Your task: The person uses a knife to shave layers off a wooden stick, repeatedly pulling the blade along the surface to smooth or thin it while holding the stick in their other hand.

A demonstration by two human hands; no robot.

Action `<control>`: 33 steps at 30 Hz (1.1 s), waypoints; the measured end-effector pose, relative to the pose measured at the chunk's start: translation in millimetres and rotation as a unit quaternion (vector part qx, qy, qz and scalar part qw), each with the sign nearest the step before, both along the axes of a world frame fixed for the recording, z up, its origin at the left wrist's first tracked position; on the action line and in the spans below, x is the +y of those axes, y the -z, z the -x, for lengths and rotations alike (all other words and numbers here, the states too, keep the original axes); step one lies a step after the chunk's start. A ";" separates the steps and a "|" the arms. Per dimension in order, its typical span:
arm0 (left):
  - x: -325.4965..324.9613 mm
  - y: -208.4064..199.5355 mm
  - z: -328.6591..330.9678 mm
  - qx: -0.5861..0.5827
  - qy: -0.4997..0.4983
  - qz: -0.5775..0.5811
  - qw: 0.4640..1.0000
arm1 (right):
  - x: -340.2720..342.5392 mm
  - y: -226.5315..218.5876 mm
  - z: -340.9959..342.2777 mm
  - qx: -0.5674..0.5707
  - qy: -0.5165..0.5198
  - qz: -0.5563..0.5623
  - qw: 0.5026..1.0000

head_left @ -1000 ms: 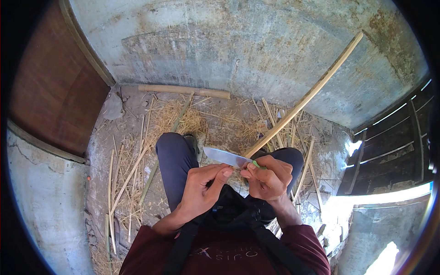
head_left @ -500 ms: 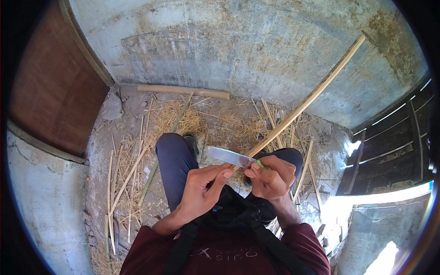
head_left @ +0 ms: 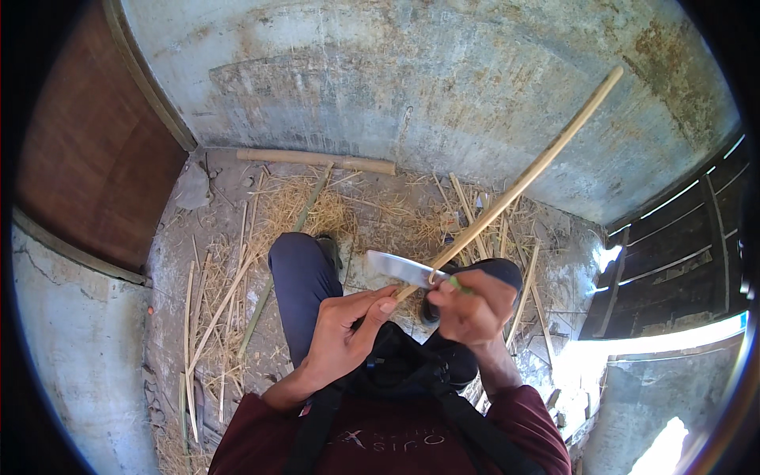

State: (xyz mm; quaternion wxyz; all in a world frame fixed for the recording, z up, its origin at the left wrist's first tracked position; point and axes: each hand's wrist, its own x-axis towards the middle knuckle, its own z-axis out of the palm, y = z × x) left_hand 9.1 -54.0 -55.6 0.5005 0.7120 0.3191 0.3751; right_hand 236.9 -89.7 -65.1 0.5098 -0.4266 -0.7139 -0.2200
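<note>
A long pale bamboo strip [head_left: 518, 184] slants from my lap up to the right, its far end near the back wall. My left hand [head_left: 346, 328] pinches its near end between thumb and fingers. In my right hand [head_left: 473, 307], closed round a green handle, is a knife [head_left: 405, 270] with a broad silvery blade pointing left. The blade lies across the strip just beyond my left fingers, and a thin curl of shaving shows at its edge. My right hand is a little blurred.
Straw-like shavings [head_left: 305, 210] and several thin bamboo strips [head_left: 226, 309] litter the floor on both sides. A thick bamboo pole [head_left: 317, 161] lies along the foot of the concrete wall [head_left: 332, 79]. A brown door panel [head_left: 95, 150] stands left, dark wooden slats [head_left: 673, 261] right.
My right hand and the knife have shifted slightly right along the strip, and a curl has appeared at the blade. The strip has turned a little; my left hand keeps its pinch.
</note>
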 end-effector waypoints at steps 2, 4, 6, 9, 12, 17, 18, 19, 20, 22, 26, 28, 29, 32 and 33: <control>-0.4 4.8 2.1 -0.015 -0.009 0.003 1.000 | -0.4 -0.8 -1.0 0.011 -0.005 0.022 1.000; -0.1 6.2 0.7 -0.022 -0.015 0.002 1.000 | 0.4 -1.2 -1.5 0.014 -0.009 0.025 1.000; -0.5 6.2 1.8 -0.021 -0.015 0.003 1.000 | 3.3 -1.8 -2.2 0.010 -0.012 0.009 1.000; 1.9 4.0 5.2 -0.012 -0.009 0.001 1.000 | 2.2 -3.1 -1.8 -0.001 -0.007 0.021 1.000; 1.3 2.9 7.6 -0.004 -0.008 0.000 1.000 | 0.6 -4.4 -1.0 -0.007 -0.002 0.029 1.000; -4.1 8.1 23.3 0.014 -0.017 0.030 0.999 | -2.3 -21.2 -42.7 0.109 0.163 0.054 0.979; -6.3 12.5 25.7 0.016 -0.020 0.037 0.999 | 2.4 -22.1 -50.0 0.116 0.154 0.046 0.980; -7.9 17.8 27.9 0.021 -0.023 0.044 0.999 | 8.3 -20.1 -55.9 0.126 0.145 0.037 0.981; -8.3 21.9 28.6 0.027 -0.026 0.050 0.998 | 11.1 -19.3 -59.5 0.137 0.136 0.028 0.981; -7.5 26.1 27.2 0.018 -0.025 0.058 0.998 | 11.5 -20.6 -63.0 0.134 0.127 0.036 0.982; -5.6 22.3 28.4 0.029 -0.020 0.067 0.997 | 18.0 -18.4 -71.7 0.141 0.108 0.017 0.984; -5.7 25.5 26.7 0.017 -0.026 0.046 0.998 | 18.6 -18.7 -72.2 0.139 0.095 0.026 0.985; -5.7 25.0 25.1 0.010 -0.029 0.036 0.999 | 18.6 -18.3 -71.2 0.138 0.082 0.035 0.987; -3.3 19.5 22.7 0.012 -0.009 0.062 0.998 | 15.8 -12.3 -63.9 0.131 0.034 0.052 0.989; -2.4 21.3 21.4 0.007 -0.006 0.067 0.998 | 14.5 -7.6 -58.7 0.128 0.016 0.058 0.990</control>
